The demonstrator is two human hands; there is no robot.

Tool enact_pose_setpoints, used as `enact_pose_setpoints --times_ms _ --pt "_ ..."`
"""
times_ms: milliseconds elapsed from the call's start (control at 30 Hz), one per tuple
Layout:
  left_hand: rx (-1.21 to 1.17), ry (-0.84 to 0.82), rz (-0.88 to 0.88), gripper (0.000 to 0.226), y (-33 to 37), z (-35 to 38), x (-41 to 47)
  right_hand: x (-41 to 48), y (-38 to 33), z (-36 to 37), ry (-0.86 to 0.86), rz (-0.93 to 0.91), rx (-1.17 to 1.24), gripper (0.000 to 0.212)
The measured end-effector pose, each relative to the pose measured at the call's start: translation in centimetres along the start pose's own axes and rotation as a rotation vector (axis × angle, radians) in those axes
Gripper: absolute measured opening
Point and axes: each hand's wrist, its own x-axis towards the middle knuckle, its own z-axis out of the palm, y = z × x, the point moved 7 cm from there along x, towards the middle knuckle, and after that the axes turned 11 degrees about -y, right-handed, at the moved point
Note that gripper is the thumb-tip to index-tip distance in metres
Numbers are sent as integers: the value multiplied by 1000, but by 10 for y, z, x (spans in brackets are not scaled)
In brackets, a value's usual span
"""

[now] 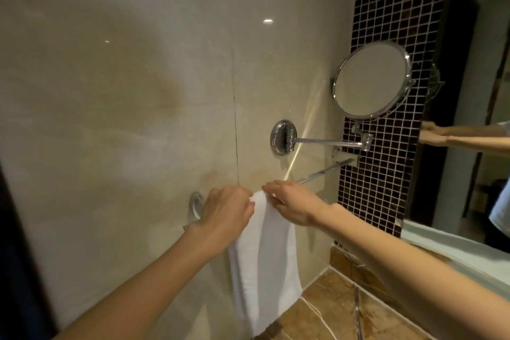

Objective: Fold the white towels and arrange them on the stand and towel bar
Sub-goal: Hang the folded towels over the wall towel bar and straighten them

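The white towel hung folded into a narrow strip over the towel bar, top fold between left hand and right hand, remainder draping below both

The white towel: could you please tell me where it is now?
The white towel hangs over the towel bar, lower centre of the head view, its top between the left hand and right hand, below the mirror.
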Motion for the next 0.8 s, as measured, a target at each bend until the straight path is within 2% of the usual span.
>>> enact_pose_setpoints --times_ms 100,167,267,433,567,667,733,800 --pt "-228 314 197 17 15 -20 -21 -6 -5 1 21 -9 -38 34" --pt "-341 400 283 18 23 -21 -37 -11 -9 4 30 -21 -46 43" --pt "-527 337 304 18 26 -4 -50 -12 -16 9 36 -56 -36 44" --pt "-641 221 214 15 20 45 -75 -7 -20 18 54 -36 23 43" --pt "-713 148 25 12 1 105 -103 -6 -18 18 93 -37 63 36" --pt "-858 43 -322 17 -21 175 -134 -5 -19 17 139 -55 70 30" --pt "-833 4 -515 36 -32 216 -152 -5 -19 18 178 -43 91 29" --pt "-792 -44 -624 65 -37 246 -158 -4 -18 18 206 -31 112 29"
